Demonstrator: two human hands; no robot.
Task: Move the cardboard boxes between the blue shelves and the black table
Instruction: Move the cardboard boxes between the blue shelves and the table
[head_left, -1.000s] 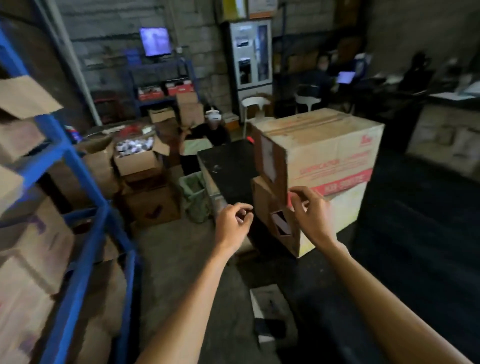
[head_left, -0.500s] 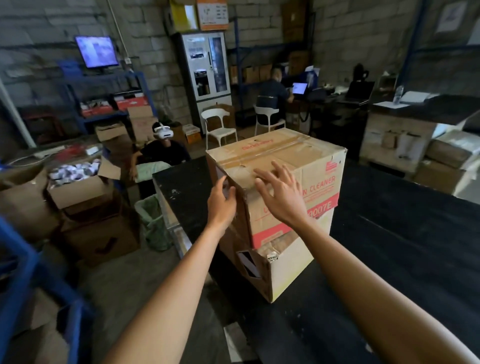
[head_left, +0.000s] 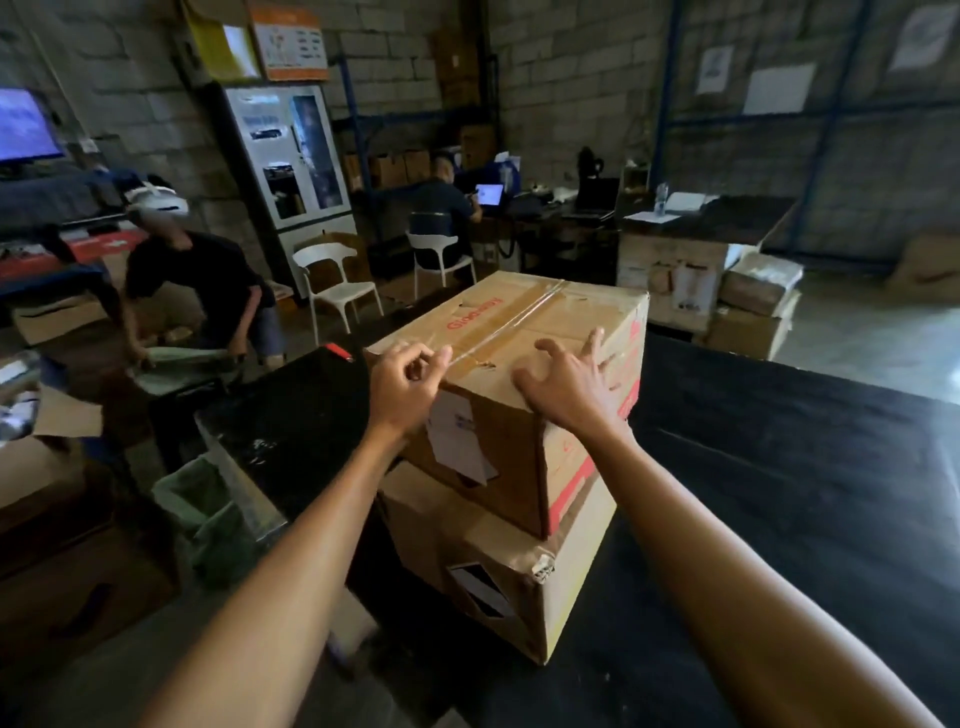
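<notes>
black table (head_left: 779, 467): huge dark slab, fills the whole right side and runs off toward 3 o'clock; its near-left corner sits around the middle of the view

bottom cardboard box (head_left: 524, 587): sits on the table's left part, roughly 6 o'clock from centre, corner pointing at the camera, torn tape on that corner and a dark label on its left face

top cardboard box (head_left: 519, 364): stacked right on the bottom one, dead centre, turned a bit so it overhangs; clear tape down the lid seam, red print on top and a red band on the right face, white paper label on the left face

left hand (head_left: 402, 387): at the top box's near-left top edge, about 9 o'clock of the box; fingers curled in with the tips bunched near the thumb right at the edge. Honestly can't tell if it's actually got hold of anything

right hand (head_left: 566, 387): over the near-right corner of the top box's lid, fingers spread and bent like a claw, fingertips on or just above the cardboard, not wrapped around anything

background stuff: person in a white headset (head_left: 192, 291) bending over at 10 o'clock, white chair (head_left: 335, 280) at 11, someone seated at a laptop (head_left: 488, 195) at 12, more wrapped boxes (head_left: 753, 306) at 2 o'clock, green bag (head_left: 208, 514) on the floor at 8
</notes>
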